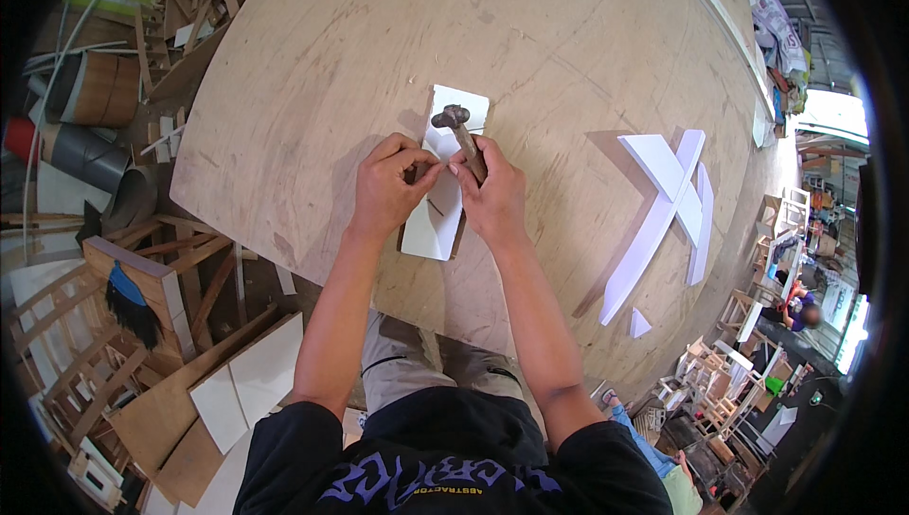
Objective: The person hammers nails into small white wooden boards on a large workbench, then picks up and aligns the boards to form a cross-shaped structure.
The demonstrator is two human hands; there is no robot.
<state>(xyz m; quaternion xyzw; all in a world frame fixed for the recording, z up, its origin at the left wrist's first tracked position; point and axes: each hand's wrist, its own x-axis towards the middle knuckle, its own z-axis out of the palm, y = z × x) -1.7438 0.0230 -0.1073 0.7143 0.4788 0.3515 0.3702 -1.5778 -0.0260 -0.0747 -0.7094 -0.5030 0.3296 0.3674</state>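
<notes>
A narrow white board (431,236) lies on the wooden tabletop (312,108) in front of me, its long side pointing away. My right hand (494,195) is closed round the handle of a hammer (453,117), whose dark metal head hangs over the far part of the board. Just left of it, my left hand (390,184) is closed, with thumb and fingertips pinched above the middle of the board. Whatever lies between those fingertips is too small to make out. The thumbs of both hands come close together there. A short dark line marks the board's surface below them.
To the right on the tabletop, white strips (653,221) lie crossed over each other, with a small white triangular offcut (640,324) nearby. Wooden frames and a blue-black brush (133,302) stand at the left. Scrap wood and rolls fill the far left. A person (805,313) sits far right.
</notes>
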